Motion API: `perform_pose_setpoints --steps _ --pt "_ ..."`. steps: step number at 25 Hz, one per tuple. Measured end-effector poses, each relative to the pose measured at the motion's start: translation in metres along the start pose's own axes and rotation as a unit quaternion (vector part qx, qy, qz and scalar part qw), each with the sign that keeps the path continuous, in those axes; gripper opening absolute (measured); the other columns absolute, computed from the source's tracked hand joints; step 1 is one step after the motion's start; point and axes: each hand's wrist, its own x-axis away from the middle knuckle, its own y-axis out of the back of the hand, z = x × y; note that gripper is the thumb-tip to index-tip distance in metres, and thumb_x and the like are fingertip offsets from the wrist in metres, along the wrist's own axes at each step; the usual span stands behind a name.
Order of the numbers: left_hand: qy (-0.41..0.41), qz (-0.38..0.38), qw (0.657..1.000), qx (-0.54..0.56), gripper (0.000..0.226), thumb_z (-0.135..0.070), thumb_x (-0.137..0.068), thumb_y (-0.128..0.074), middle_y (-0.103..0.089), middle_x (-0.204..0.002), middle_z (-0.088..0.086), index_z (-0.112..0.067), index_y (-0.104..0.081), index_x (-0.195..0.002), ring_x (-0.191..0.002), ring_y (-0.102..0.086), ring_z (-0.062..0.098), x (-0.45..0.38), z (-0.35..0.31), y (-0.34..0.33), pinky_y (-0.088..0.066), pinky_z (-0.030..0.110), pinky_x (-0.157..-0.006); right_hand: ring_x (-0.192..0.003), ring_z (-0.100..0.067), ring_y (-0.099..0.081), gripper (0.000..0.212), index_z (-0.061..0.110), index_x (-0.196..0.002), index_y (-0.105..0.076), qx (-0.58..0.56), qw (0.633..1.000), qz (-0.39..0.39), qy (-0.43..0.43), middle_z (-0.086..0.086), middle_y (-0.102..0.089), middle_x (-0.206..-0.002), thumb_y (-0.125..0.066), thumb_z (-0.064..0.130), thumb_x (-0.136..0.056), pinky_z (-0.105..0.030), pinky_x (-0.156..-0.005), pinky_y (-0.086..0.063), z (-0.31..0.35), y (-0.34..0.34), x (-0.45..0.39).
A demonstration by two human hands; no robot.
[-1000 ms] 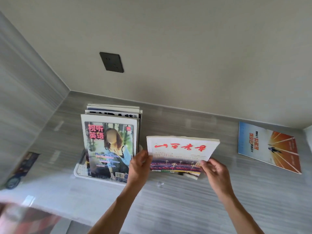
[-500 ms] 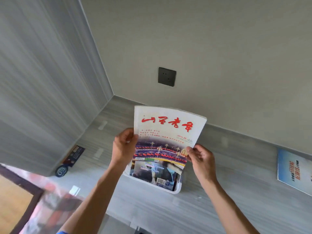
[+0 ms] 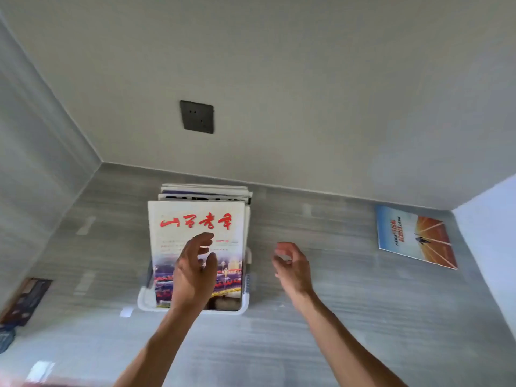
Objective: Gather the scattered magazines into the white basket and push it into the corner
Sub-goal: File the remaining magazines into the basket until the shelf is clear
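A white basket (image 3: 145, 301) stands on the grey floor a little out from the back wall. Several magazines stand upright in it. The front one is a white magazine with red characters (image 3: 195, 219). My left hand (image 3: 194, 275) hovers in front of its cover with the fingers spread, holding nothing. To the right of the basket, my right hand (image 3: 291, 265) hangs free with loosely curled fingers, apart from the magazines. A blue and orange magazine (image 3: 416, 237) lies flat on the floor at the far right, near the right wall.
The left corner of the room is at the back left of the basket, with bare floor between. A dark socket plate (image 3: 197, 116) sits on the back wall. A dark flat object (image 3: 26, 298) lies by the left wall. A white wall (image 3: 491, 247) closes off the right.
Both hands carried the white magazine from the floor over to the basket, set it upright in front of the others and let go. The hands are now drawn back from it.
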Motion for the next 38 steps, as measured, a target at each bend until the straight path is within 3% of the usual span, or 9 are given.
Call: perform_pose_setpoints --steps 5,8,12,16,21,27,31,34,38 --pt "-0.001 0.199 0.978 0.061 0.041 0.003 -0.084 -0.059 -0.067 -0.103 0.001 -0.018 -0.062 -0.119 -0.093 -0.064 0.017 0.018 -0.084 -0.151 -0.052 0.028 -0.078 -0.066 -0.019 -0.061 0.025 0.017 -0.099 -0.069 -0.008 0.994 -0.09 -0.059 -0.003 -0.071 -0.102 -0.06 0.004 -0.08 -0.045 -0.075 -0.057 -0.047 0.136 -0.025" --pt "0.022 0.241 0.969 0.049 0.04 0.004 -0.082 -0.06 -0.068 -0.099 0.001 -0.02 -0.063 -0.115 -0.089 -0.064 0.019 0.024 -0.111 -0.226 -0.046 0.018 -0.073 -0.065 -0.016 -0.062 0.022 0.02 -0.096 -0.07 0.029 0.989 -0.123 -0.081 0.002 -0.072 -0.099 -0.062 0.007 -0.081 -0.043 -0.075 -0.059 -0.084 0.213 -0.036" --pt "0.049 0.255 0.965 0.042 0.046 0.003 -0.08 -0.061 -0.067 -0.093 -0.009 -0.038 -0.061 -0.101 -0.086 -0.066 0.017 0.038 -0.125 -0.308 -0.048 0.027 -0.076 -0.084 -0.014 -0.066 0.025 0.02 -0.106 -0.067 0.111 0.982 -0.107 -0.104 -0.001 -0.072 -0.112 -0.062 0.011 -0.083 -0.024 -0.08 -0.046 -0.142 0.293 -0.067" --pt "0.09 0.251 0.963 0.031 0.046 -0.001 -0.081 -0.062 -0.069 -0.094 -0.01 -0.042 -0.062 -0.101 -0.086 -0.065 0.007 0.043 -0.122 -0.347 -0.047 0.024 -0.071 -0.11 -0.023 -0.063 0.038 0.016 -0.123 -0.059 0.204 0.972 -0.059 -0.096 -0.003 -0.064 -0.128 -0.059 0.015 -0.085 -0.029 -0.092 -0.047 -0.167 0.333 -0.114" --pt "0.135 0.235 0.963 0.002 0.04 0.0 -0.083 -0.058 -0.068 -0.1 -0.004 -0.026 -0.064 -0.113 -0.087 -0.065 0.01 0.052 -0.123 -0.37 -0.046 0.023 -0.066 -0.129 -0.03 -0.045 0.056 0.014 -0.138 -0.036 0.376 0.925 -0.016 -0.055 -0.008 -0.036 -0.151 -0.056 0.019 -0.087 -0.041 -0.095 -0.047 -0.176 0.337 -0.175" --pt "0.124 0.242 0.962 -0.013 0.038 0.001 -0.085 -0.06 -0.069 -0.102 -0.004 -0.025 -0.065 -0.112 -0.088 -0.063 0.003 0.066 -0.112 -0.364 -0.043 0.011 -0.067 -0.15 -0.033 -0.006 0.081 0.016 -0.154 -0.01 0.508 0.861 0.006 -0.023 -0.003 -0.008 -0.165 -0.034 0.063 -0.092 -0.052 -0.12 -0.008 -0.204 0.327 -0.18" --pt "0.118 0.192 0.974 -0.031 0.036 0.004 -0.083 -0.058 -0.071 -0.097 0.001 -0.023 -0.066 -0.104 -0.081 -0.065 0.008 0.062 -0.108 -0.357 -0.047 0.021 -0.067 -0.14 -0.039 -0.037 0.078 0.014 -0.142 -0.047 0.508 0.861 -0.009 0.031 -0.007 -0.045 -0.151 -0.045 0.066 -0.084 -0.058 -0.117 -0.021 -0.197 0.298 -0.109" --pt "0.084 0.141 0.981 -0.101 0.032 -0.002 -0.081 -0.056 -0.072 -0.09 -0.003 -0.028 -0.065 -0.098 -0.082 -0.069 0.016 0.069 -0.103 -0.347 -0.056 0.034 -0.071 -0.123 -0.037 -0.057 0.069 0.016 -0.125 -0.064 0.472 0.875 0.078 0.077 -0.006 -0.067 -0.127 -0.047 0.064 -0.079 -0.061 -0.107 -0.029 -0.186 0.25 -0.024" --pt "0.086 0.322 0.904 -0.268 0.035 -0.016 -0.085 -0.056 -0.058 -0.129 -0.001 -0.027 -0.061 -0.118 -0.113 -0.058 0.023 0.095 -0.066 -0.318 -0.048 0.036 -0.095 -0.114 -0.028 -0.061 0.037 0.019 -0.113 -0.063 0.474 0.84 0.221 0.146 -0.004 -0.068 -0.115 -0.053 0.037 -0.083 -0.046 -0.106 -0.04 -0.173 0.223 0.008"
